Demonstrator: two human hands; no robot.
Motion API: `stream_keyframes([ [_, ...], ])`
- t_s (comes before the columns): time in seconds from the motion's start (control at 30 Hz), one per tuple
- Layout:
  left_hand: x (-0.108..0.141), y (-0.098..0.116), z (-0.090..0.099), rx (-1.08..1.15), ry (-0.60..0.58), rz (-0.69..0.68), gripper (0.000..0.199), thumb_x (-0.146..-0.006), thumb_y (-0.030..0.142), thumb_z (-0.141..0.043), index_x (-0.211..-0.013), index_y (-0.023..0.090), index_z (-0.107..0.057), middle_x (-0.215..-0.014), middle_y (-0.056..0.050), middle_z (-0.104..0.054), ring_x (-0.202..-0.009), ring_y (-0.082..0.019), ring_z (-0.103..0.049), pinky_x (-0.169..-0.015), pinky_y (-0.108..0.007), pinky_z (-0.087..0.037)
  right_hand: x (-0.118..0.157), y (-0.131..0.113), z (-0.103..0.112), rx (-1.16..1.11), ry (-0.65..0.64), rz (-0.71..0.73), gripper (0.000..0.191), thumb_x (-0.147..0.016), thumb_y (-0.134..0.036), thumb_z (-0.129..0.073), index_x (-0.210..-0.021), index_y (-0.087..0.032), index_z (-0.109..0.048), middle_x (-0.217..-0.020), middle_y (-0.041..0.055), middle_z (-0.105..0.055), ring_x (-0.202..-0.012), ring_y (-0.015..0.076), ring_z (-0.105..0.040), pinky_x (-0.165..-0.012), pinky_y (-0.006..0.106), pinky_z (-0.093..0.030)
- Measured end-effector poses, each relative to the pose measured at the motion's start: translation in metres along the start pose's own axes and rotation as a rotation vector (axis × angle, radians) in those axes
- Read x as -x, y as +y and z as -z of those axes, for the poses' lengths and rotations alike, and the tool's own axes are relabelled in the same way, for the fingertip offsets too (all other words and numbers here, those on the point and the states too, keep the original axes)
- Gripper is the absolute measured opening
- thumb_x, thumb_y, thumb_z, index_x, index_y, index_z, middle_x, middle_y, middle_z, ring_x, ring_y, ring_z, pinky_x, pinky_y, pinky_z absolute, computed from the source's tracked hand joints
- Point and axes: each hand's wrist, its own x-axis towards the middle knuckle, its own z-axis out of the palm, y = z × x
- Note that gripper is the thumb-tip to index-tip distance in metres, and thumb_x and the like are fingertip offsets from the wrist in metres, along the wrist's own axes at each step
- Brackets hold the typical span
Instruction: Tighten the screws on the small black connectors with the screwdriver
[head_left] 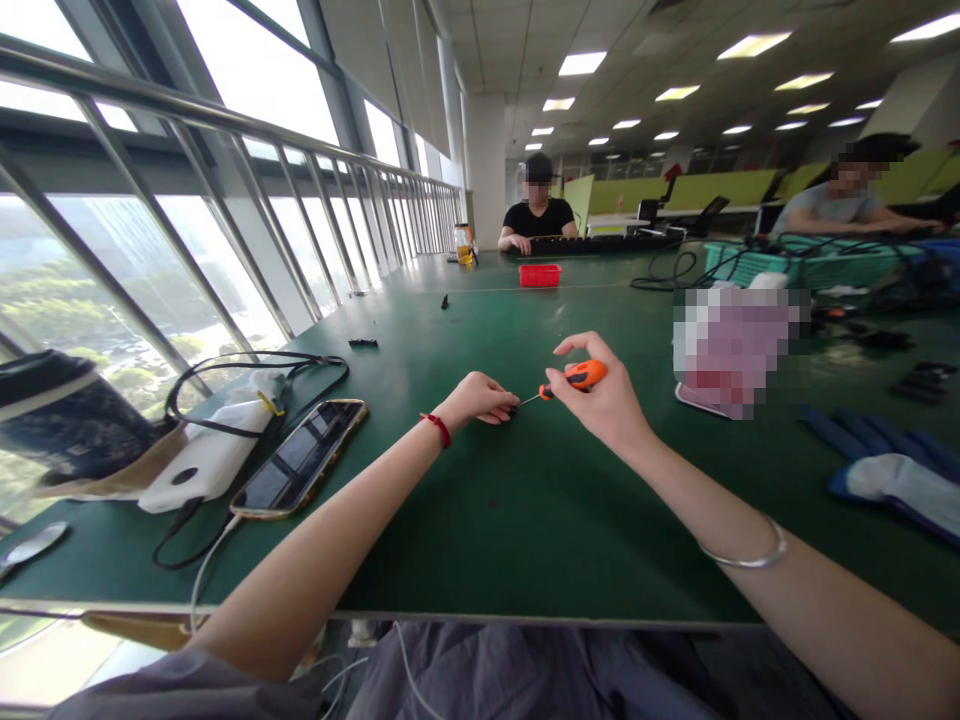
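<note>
My right hand (609, 400) holds a screwdriver (585, 376) with an orange and black handle, its thin shaft pointing left. The shaft's tip meets a small dark piece (514, 409) at the fingertips of my left hand (484, 400). Those left fingers are pinched together around the piece, close to the green tabletop (465, 520). Most of the piece is hidden, so its kind does not show. My right index finger is lifted off the handle and curved, while the thumb lies along it.
Left of my arm lie a phone (300, 460), a white power strip (202, 465) and black cables. A red tray (540, 275) is ahead. To the right are blue-white gloves (896, 480) and a teal basket (810, 262). Two people sit farther off. A railing (247, 190) borders the left.
</note>
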Motion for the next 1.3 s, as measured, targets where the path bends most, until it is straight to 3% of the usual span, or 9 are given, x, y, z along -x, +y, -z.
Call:
stream_keyframes([
  [0.17, 0.003, 0.003, 0.000, -0.009, 0.009, 0.019, 0.015, -0.068, 0.022, -0.067, -0.062, 0.010, -0.063, -0.056, -0.001, -0.062, -0.052, -0.008, -0.059, -0.052, -0.018, -0.051, 0.001, 0.005, -0.003, -0.030, 0.026, 0.040, 0.035, -0.066, -0.025, -0.058, -0.096, -0.023, -0.040, -0.066, -0.0056, -0.048, -0.053, 0.0112, -0.048, -0.054, 0.024, -0.040],
  [0.37, 0.001, 0.001, 0.001, -0.010, -0.012, 0.036, 0.014, -0.067, 0.024, -0.069, -0.065, 0.010, -0.065, -0.058, -0.001, -0.064, -0.051, -0.008, -0.059, -0.055, -0.018, -0.052, 0.000, 0.006, -0.005, 0.003, 0.041, -0.028, 0.028, -0.072, -0.039, -0.057, -0.089, -0.022, -0.043, -0.057, -0.0078, -0.042, -0.049, 0.0109, -0.044, -0.054, 0.025, -0.039],
  [0.73, 0.000, -0.001, 0.002, 0.020, -0.012, 0.048, 0.014, -0.069, 0.022, -0.068, -0.063, 0.010, -0.064, -0.056, -0.001, -0.063, -0.052, -0.007, -0.059, -0.054, -0.017, -0.051, 0.000, 0.009, -0.008, -0.075, 0.023, 0.044, 0.036, -0.066, -0.023, -0.057, -0.095, -0.023, -0.037, -0.069, -0.0056, -0.046, -0.056, 0.0109, -0.047, -0.059, 0.025, -0.041],
  [0.9, -0.002, -0.001, 0.004, 0.028, -0.052, 0.059, 0.014, -0.068, 0.022, -0.069, -0.064, 0.010, -0.064, -0.057, -0.001, -0.064, -0.050, -0.007, -0.058, -0.056, -0.017, -0.052, -0.004, 0.001, -0.009, 0.048, 0.007, -0.056, 0.027, -0.073, -0.040, -0.056, -0.088, -0.023, -0.041, -0.059, -0.0070, -0.042, -0.052, 0.0120, -0.046, -0.057, 0.026, -0.039],
  [1.13, -0.002, 0.004, 0.007, -0.007, -0.102, 0.108, 0.015, -0.071, 0.019, -0.064, -0.061, 0.008, -0.063, -0.054, -0.002, -0.062, -0.049, -0.008, -0.059, -0.055, -0.019, -0.052, -0.045, 0.000, -0.004, 0.118, -0.180, 0.004, 0.033, -0.062, -0.031, -0.063, -0.083, -0.023, -0.039, -0.068, -0.0066, -0.046, -0.056, 0.0104, -0.045, -0.055, 0.023, -0.036],
  [1.3, -0.006, 0.002, 0.010, 0.017, -0.125, 0.126, 0.014, -0.070, 0.019, -0.064, -0.062, 0.007, -0.063, -0.056, -0.002, -0.063, -0.051, -0.009, -0.061, -0.057, -0.019, -0.053, -0.072, -0.015, 0.000, 0.191, -0.490, 0.030, 0.025, -0.061, -0.031, -0.065, -0.075, -0.021, -0.046, -0.065, -0.0047, -0.050, -0.057, 0.0110, -0.046, -0.054, 0.023, -0.036],
])
